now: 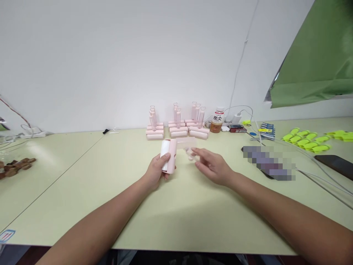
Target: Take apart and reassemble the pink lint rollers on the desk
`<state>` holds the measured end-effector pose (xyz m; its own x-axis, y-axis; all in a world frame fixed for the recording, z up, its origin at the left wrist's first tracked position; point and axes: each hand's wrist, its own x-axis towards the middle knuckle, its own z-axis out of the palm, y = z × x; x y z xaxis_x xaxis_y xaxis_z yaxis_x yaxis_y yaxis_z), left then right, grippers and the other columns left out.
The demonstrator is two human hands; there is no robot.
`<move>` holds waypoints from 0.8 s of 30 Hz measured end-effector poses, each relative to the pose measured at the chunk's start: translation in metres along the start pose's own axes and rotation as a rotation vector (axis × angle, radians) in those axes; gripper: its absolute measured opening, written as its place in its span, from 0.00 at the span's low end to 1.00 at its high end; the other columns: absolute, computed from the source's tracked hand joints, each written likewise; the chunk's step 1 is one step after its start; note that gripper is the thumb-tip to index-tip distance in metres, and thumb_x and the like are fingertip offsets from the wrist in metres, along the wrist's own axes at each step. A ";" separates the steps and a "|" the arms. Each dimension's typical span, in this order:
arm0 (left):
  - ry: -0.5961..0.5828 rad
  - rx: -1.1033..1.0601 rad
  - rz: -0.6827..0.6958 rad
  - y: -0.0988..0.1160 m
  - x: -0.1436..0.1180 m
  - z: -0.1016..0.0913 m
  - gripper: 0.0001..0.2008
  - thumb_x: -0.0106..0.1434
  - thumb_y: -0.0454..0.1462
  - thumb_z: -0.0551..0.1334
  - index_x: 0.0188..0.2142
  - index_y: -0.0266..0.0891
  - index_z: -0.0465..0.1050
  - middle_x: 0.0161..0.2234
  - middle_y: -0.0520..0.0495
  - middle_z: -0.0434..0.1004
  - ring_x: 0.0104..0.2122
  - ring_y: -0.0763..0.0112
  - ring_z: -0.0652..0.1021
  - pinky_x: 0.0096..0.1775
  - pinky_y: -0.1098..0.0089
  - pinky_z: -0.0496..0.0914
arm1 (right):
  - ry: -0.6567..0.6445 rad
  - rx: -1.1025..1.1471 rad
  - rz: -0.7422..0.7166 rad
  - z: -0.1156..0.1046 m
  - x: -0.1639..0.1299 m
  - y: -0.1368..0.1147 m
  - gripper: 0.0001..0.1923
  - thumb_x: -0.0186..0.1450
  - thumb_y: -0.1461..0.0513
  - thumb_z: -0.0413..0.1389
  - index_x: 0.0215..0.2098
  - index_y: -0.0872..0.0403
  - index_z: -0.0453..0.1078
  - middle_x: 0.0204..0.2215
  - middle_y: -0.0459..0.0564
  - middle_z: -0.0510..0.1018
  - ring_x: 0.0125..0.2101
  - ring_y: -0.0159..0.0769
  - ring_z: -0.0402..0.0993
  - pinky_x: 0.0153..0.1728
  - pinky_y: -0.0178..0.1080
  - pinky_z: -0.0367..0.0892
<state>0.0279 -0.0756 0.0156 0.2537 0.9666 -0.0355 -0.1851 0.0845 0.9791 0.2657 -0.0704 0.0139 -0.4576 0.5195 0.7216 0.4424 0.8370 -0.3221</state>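
My left hand [157,170] is closed round a lint roller [171,156] with a pale pink cover and a white roll, its thumb over the front. A see-through pink handle [186,142] reaches right from the roller's upper side. Whether it is joined there I cannot tell. My right hand [213,165] is just right of it. Its thumb and forefinger close toward a small pale pink piece [189,154], which is smeared by motion. Behind both hands, near the wall, several like lint rollers [178,131] stand in groups with their handles upright.
A bottle with an amber lower part [216,121] stands right of the rollers. A charger [236,118] and white cables lie beyond it. To the right are a blurred-out object [267,163], yellow-green pieces [306,140] and a dark phone [335,165]. Brown pieces [16,167] lie far left.
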 end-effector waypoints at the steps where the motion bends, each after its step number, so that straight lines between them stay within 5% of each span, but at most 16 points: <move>1: -0.007 -0.012 0.008 0.000 0.000 0.000 0.23 0.57 0.54 0.61 0.39 0.35 0.69 0.23 0.49 0.74 0.13 0.79 0.65 0.15 0.76 0.57 | -0.038 0.016 -0.019 0.002 -0.001 -0.007 0.22 0.67 0.63 0.51 0.60 0.47 0.61 0.38 0.50 0.77 0.21 0.29 0.65 0.26 0.34 0.68; 5: -0.025 -0.016 0.021 0.000 -0.002 0.001 0.23 0.56 0.54 0.62 0.37 0.35 0.69 0.22 0.49 0.73 0.13 0.78 0.66 0.15 0.76 0.57 | -0.050 0.029 -0.058 0.004 -0.001 -0.019 0.16 0.65 0.62 0.54 0.52 0.51 0.69 0.30 0.48 0.78 0.19 0.28 0.63 0.25 0.34 0.67; 18: -0.049 0.012 0.012 -0.004 -0.002 0.000 0.23 0.56 0.54 0.63 0.35 0.35 0.69 0.23 0.49 0.73 0.16 0.76 0.67 0.16 0.74 0.59 | 0.034 0.057 -0.064 0.005 0.001 -0.018 0.15 0.65 0.64 0.54 0.51 0.52 0.69 0.38 0.54 0.79 0.23 0.30 0.69 0.22 0.33 0.67; 24: -0.050 0.005 0.019 -0.006 -0.001 -0.001 0.23 0.56 0.54 0.63 0.34 0.35 0.68 0.23 0.48 0.72 0.16 0.76 0.67 0.17 0.75 0.60 | 0.055 0.004 -0.130 0.005 0.003 -0.019 0.16 0.66 0.64 0.54 0.52 0.50 0.68 0.41 0.54 0.79 0.40 0.38 0.77 0.36 0.38 0.74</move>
<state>0.0279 -0.0773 0.0097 0.2977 0.9546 -0.0073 -0.1859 0.0654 0.9804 0.2525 -0.0835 0.0193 -0.4677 0.3968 0.7899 0.3790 0.8973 -0.2263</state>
